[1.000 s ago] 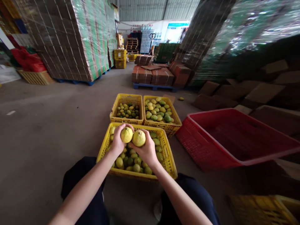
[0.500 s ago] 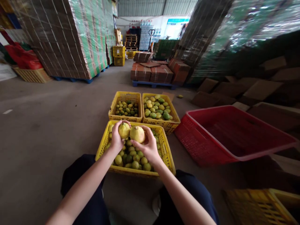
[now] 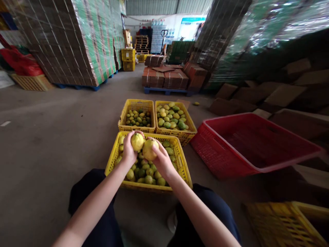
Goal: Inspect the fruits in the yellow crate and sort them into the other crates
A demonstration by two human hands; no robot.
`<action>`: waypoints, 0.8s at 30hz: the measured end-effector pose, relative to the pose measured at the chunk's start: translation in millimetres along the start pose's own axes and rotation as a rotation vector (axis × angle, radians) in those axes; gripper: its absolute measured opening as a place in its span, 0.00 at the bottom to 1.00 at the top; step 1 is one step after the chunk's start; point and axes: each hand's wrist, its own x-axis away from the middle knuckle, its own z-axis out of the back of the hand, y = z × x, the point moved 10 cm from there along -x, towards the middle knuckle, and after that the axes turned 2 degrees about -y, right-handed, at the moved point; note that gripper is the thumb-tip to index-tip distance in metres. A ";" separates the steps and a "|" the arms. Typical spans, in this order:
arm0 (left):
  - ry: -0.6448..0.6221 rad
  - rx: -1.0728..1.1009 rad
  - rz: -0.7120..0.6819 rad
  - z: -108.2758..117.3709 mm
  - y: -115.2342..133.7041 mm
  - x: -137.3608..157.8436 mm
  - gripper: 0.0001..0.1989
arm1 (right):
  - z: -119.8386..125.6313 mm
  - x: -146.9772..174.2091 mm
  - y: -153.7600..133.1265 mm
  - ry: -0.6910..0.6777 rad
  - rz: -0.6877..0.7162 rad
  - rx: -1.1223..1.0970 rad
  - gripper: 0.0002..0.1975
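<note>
My left hand (image 3: pixel 129 151) is closed around a yellow-green lemon (image 3: pixel 137 141). My right hand (image 3: pixel 164 161) grips another yellow lemon (image 3: pixel 149 150), its thumb lying across the fruit's upper side. Both lemons are side by side, very close together, above a yellow plastic crate (image 3: pixel 147 186) between my knees. Inside this crate lie several green and yellow lemons (image 3: pixel 148 179), partly hidden by my hands. Just behind it stand two more yellow crates: the left one (image 3: pixel 136 129) holds smaller, greener fruit, the right one (image 3: pixel 194 131) larger yellow-green fruit.
A large red crate (image 3: pixel 221 157) stands to the right, with flattened cardboard (image 3: pixel 285 99) behind it. Another yellow crate (image 3: pixel 277 223) is at lower right. Ahead, bundled cardboard (image 3: pixel 164 79) sits on a blue pallet (image 3: pixel 167 91). Wrapped stacks (image 3: pixel 97 44) rise at both sides.
My right hand has turned its lemon, tilting the stem end, and the thumb has come up onto the fruit. My left hand holds its lemon in nearly the same place.
</note>
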 end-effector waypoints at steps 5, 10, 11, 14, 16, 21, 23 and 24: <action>-0.058 0.014 -0.066 -5.0 9.3 4.7 0.12 | 12.5 -3.8 -18.7 0.047 0.160 0.104 0.28; -0.146 -0.046 -0.157 -11.0 18.4 10.7 0.09 | 13.3 2.8 -28.4 0.104 0.296 0.257 0.28; -0.169 -0.070 -0.180 -12.0 19.8 11.7 0.09 | 12.7 4.9 -29.8 0.116 0.309 0.284 0.28; -0.242 -0.150 -0.248 -15.7 23.7 15.0 0.09 | 13.0 11.7 -35.1 0.164 0.353 0.346 0.26; -0.269 -0.186 -0.263 -16.5 24.7 16.8 0.09 | 12.4 15.1 -38.3 0.170 0.382 0.378 0.26; -0.288 -0.183 -0.231 -15.3 24.8 18.8 0.09 | 6.0 22.6 -47.4 0.124 0.473 0.455 0.23; -0.312 -0.189 -0.244 -16.8 25.9 20.0 0.09 | 3.9 25.9 -51.2 0.121 0.509 0.487 0.22; -0.318 -0.190 -0.253 -17.0 26.4 20.2 0.10 | 3.5 27.1 -52.6 0.123 0.520 0.499 0.21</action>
